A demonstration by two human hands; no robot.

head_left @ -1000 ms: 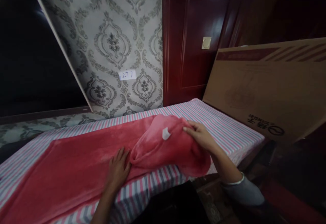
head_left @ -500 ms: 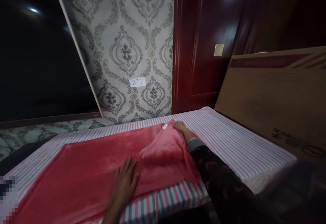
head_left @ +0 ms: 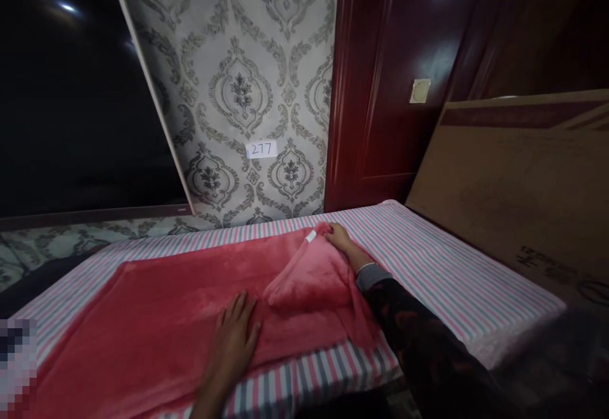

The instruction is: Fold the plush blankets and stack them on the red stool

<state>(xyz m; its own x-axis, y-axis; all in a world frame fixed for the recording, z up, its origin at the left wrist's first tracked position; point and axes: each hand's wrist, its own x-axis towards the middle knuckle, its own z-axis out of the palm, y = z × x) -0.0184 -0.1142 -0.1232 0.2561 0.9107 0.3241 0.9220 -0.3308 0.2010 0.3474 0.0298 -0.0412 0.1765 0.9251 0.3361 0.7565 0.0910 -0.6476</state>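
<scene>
Flap corner (head_left: 322, 228) shifted wallward, red blanket (head_left: 183, 317) lengthwise left to right

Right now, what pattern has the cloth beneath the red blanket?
The cloth has pink, white and blue-grey stripes; see the head view.

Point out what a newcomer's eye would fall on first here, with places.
Probably the red plush blanket, spread across the striped cloth in the foreground, with the left hand flat on it and the right hand holding its edge beside a white tag. Next might come the large flat-screen television at upper left and the paper slip reading 277 on the damask wallpaper, near the middle.
</scene>
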